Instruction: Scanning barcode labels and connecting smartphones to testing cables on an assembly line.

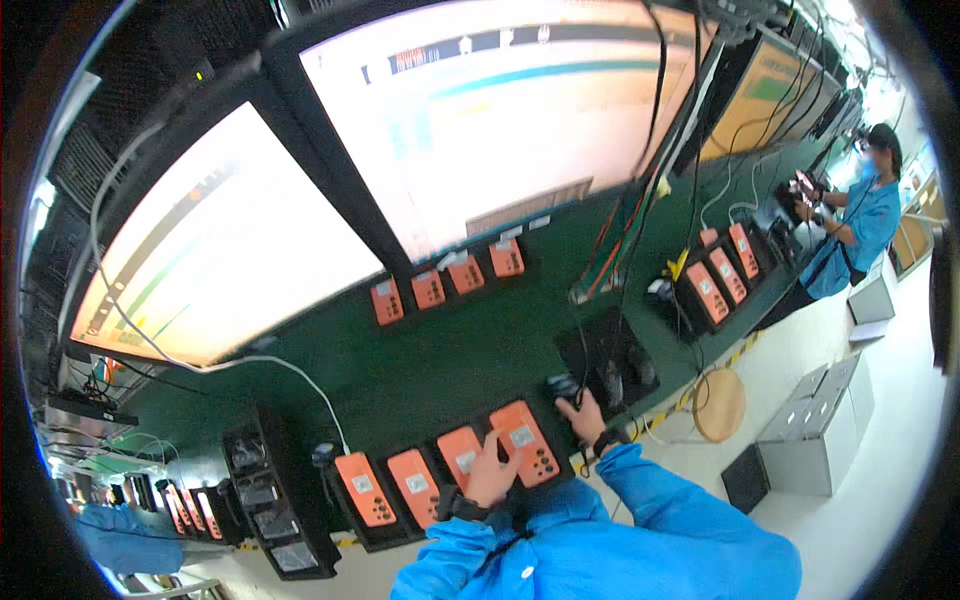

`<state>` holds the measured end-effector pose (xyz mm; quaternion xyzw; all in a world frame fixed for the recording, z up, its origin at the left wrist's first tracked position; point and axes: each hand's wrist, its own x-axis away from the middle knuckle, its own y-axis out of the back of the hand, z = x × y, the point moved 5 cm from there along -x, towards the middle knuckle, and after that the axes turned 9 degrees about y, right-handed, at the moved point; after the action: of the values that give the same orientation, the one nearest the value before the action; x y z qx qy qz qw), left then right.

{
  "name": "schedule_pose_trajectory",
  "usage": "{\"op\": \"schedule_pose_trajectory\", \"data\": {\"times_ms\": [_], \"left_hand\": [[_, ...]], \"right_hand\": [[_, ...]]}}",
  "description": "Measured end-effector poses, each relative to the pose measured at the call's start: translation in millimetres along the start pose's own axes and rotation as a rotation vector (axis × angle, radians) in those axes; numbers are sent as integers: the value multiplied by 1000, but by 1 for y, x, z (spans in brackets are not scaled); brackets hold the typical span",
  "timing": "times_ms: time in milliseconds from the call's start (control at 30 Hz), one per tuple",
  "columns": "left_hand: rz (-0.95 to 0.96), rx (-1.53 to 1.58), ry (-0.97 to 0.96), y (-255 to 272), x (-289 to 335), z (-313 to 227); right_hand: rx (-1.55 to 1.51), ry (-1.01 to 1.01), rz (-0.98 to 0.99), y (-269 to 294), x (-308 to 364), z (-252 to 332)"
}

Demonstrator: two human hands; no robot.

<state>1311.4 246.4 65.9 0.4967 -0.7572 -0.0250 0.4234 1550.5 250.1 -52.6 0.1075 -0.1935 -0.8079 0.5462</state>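
My left hand (489, 476) is at the left edge of an orange phone-shaped device (523, 440), its thumb and fingers closed against that edge. This device looks larger than its neighbours and bears a white label and dark round lenses. My right hand (583, 420) is closed round a small dark handheld device (563, 387), largely covered by the fingers; its kind is unclear. Left of my left hand, another orange device (461, 452) is partly hidden by the fingers. Two more orange devices (365, 487) lie in a dark tray (385, 541), one near a white cable.
A black divided box (262, 483) stands at the left. Large screens (500, 120) line the bench's back, with several orange devices (428, 288) below them. A black tray (607, 360) is beyond my right hand. A round stool (719, 404) stands right; a co-worker (858, 220) stands farther off.
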Motion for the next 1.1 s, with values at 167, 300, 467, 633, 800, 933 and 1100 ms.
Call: {"op": "schedule_pose_trajectory", "data": {"times_ms": [167,300,467,633,800,933,1100], "left_hand": [[-403,77,-266,-26,-14,-6],[-583,44,-233,-10,-30,-2],[-330,338,-198,16,-28,10],[-284,249,-404,21,-1,-14],[-320,324,-408,9,27,-13],[-332,367,-412,9,41,-6],[-405,312,-433,12,54,-9]], "right_hand": [[54,-83,-100,-11,7,2],[-296,-108,-156,5,-5,27],[-585,77,469,-5,-9,135],[-353,272,544,4,-6,189],[-296,306,569,5,14,201],[-173,325,606,10,30,209],[-124,345,615,13,36,219]]}}
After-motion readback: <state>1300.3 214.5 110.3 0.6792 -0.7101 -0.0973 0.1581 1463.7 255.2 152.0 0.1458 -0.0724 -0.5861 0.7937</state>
